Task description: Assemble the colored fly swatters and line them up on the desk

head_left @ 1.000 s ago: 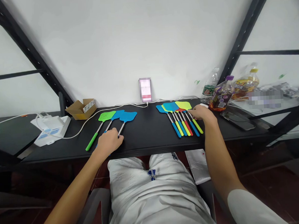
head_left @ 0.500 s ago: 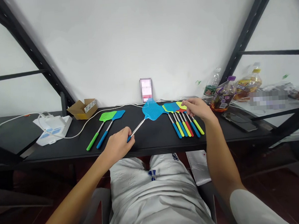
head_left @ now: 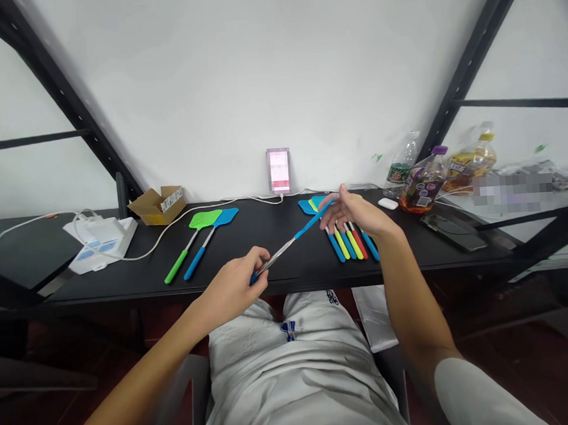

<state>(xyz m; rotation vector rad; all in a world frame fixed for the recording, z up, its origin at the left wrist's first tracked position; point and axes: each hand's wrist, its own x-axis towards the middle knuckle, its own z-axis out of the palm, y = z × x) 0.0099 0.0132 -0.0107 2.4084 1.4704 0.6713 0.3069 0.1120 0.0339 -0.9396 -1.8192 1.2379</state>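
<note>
My left hand (head_left: 242, 280) is closed round the blue handle of a fly swatter (head_left: 308, 226) with a metal shaft. Its blue head is turned nearly edge-on and points up to the right. The tip of that head reaches between the thumb and spread fingers of my right hand (head_left: 358, 214); whether they touch it I cannot tell. Behind and below my right hand lies a row of several fly swatters (head_left: 348, 242) with blue, yellow and red handles, their heads partly hidden. To the left, a green fly swatter (head_left: 205, 219) and a blue fly swatter (head_left: 226, 216) lie side by side.
A lit phone (head_left: 279, 171) leans on the wall. An open cardboard box (head_left: 156, 207), a white power strip (head_left: 103, 243) and a cable are on the left. Bottles (head_left: 424, 181), a small white case (head_left: 388, 203) and a dark phone (head_left: 453, 232) are on the right.
My right hand has moved left from the row to the held swatter's head. That swatter has turned from face-on to nearly edge-on, and my left hand has shifted slightly right and down.
</note>
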